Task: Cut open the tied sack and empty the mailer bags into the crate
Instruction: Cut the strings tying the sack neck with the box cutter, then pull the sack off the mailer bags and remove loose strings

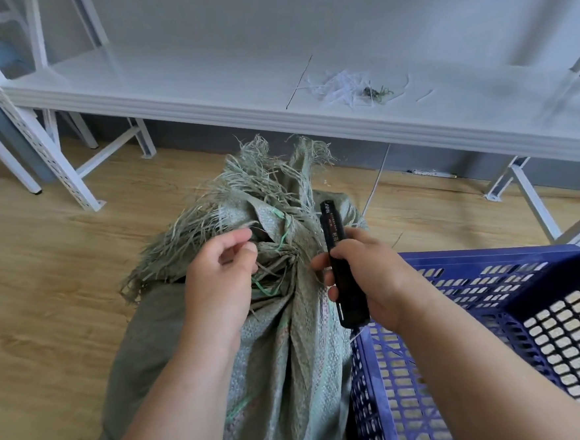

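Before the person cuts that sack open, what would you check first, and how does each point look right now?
1. Cutter firmly held: ok, the right hand grips its black body.
2. Blade out: cannot tell, no blade shows at its tip.
3. Tie located: ok, green string winds round the neck of the sack.
4. Left hand clear of the cut line: not ok, its fingers pinch frayed strands right beside the string.
5. Crate ready: ok, it stands against the sack on the right, with nothing visible inside.
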Demonstrator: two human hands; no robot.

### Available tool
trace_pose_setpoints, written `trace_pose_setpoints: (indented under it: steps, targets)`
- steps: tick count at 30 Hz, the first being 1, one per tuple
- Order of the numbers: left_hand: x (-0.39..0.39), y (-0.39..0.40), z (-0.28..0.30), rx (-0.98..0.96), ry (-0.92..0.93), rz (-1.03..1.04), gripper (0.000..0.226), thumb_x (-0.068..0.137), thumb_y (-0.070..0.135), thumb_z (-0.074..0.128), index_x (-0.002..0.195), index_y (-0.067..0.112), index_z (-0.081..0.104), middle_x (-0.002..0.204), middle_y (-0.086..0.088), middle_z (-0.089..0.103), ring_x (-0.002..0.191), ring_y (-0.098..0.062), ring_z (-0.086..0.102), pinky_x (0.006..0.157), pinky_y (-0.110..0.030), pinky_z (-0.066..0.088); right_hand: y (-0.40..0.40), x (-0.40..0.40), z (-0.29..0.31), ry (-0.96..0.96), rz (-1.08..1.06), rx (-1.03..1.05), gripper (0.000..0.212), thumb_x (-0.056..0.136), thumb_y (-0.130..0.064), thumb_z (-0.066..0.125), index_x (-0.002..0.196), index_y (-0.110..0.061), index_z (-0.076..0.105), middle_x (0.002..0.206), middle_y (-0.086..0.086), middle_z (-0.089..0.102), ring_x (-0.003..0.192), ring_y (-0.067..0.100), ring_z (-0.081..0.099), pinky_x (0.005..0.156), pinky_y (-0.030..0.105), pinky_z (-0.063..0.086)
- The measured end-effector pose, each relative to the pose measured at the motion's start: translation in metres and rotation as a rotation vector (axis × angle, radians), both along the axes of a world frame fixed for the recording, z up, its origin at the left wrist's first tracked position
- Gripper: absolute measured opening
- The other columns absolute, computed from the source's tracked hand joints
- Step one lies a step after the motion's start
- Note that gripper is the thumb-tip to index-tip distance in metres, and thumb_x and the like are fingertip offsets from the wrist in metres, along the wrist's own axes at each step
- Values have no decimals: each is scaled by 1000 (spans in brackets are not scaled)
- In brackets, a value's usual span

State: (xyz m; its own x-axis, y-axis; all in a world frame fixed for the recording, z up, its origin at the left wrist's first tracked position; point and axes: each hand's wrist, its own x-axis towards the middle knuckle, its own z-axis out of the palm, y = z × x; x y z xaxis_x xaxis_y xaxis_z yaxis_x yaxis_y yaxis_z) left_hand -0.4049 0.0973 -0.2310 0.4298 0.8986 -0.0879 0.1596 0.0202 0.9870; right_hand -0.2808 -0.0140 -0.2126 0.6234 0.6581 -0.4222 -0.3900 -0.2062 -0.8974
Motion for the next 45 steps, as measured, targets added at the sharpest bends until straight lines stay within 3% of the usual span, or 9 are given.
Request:
trace_pose_setpoints:
  steps: [6, 10, 16, 20, 24, 28, 32, 40, 45]
  targets:
    - [6, -2, -4, -83, -12, -26, 18, 90, 17, 63, 100, 31, 67, 99, 7, 65, 93, -6, 61, 84, -30, 50, -5, 3, 1, -29, -9, -84, 24, 88, 6, 45, 96, -17, 46, 97, 17, 56, 64, 20, 46, 52, 31, 43]
    - [7, 0, -6, -84, -24, 26, 27, 89, 21, 65, 113, 29, 59, 104, 8, 60, 94, -3, 57, 72, -19, 41, 5, 8, 4, -252, -50, -140, 22, 84, -9, 61, 97, -21, 47, 102, 9, 61, 69, 17, 53, 63, 33, 47]
    - [7, 6, -4, -71, -106, 104, 41, 87, 23, 67, 123, 30, 49, 120, 10, 54, 112, -6, 52, 85, -20, 37, 58, -3, -5, -770, 171, -392, 104, 55, -46, 89, 133, -11, 30, 127, 9, 51, 116, 26, 52, 88, 33, 44]
    - [4, -2, 7, 31, -252, 123, 33, 89, 18, 64, 118, 27, 51, 117, 8, 57, 107, 0, 57, 96, -25, 47, 57, 2, -17, -622, -53, -310, 71, 62, -29, 84, 121, -13, 47, 112, 6, 63, 94, 22, 60, 77, 32, 49]
    - [8, -21, 16, 339, -67, 277, 58, 77, 37, 71, 125, 30, 39, 135, 1, 32, 123, -10, 42, 106, -29, 37, 15, 23, -19, -26, -352, 42, 43, 63, -24, 82, 99, -21, 59, 86, 7, 70, 67, 26, 69, 57, 41, 56]
    - [67, -32, 34, 172, 295, -217, 115, 60, 70, 71, 147, 18, 19, 152, -6, 30, 137, -25, 33, 114, -41, 25, -30, 31, -17, 167, -494, 214, 38, 66, -15, 81, 100, -16, 62, 75, 9, 72, 57, 25, 68, 57, 46, 56]
    - [128, -64, 38, 341, 551, -644, 92, 59, 76, 67, 129, 19, 52, 132, -3, 57, 123, -26, 52, 106, -39, 39, -74, 34, -19, 195, -716, 220, 38, 71, -18, 75, 103, -17, 53, 70, 7, 60, 52, 20, 61, 53, 35, 53]
    - [160, -144, -46, 931, 957, -980, 94, 84, 37, 68, 153, 25, 6, 125, -5, 59, 108, -28, 60, 85, -35, 46, -183, 80, -25, 152, -1289, -7, 52, 81, -12, 56, 131, -18, 42, 98, 8, 56, 53, 17, 45, 51, 28, 38]
    - [147, -164, -82, 1094, 1224, -1052, 92, 85, 2, 52, 152, 31, -5, 119, -5, 65, 104, -26, 61, 107, -47, 32, -181, 78, -38, -52, -949, -129, 26, 86, -10, 52, 111, -18, 50, 89, 7, 59, 67, 19, 54, 61, 36, 49]
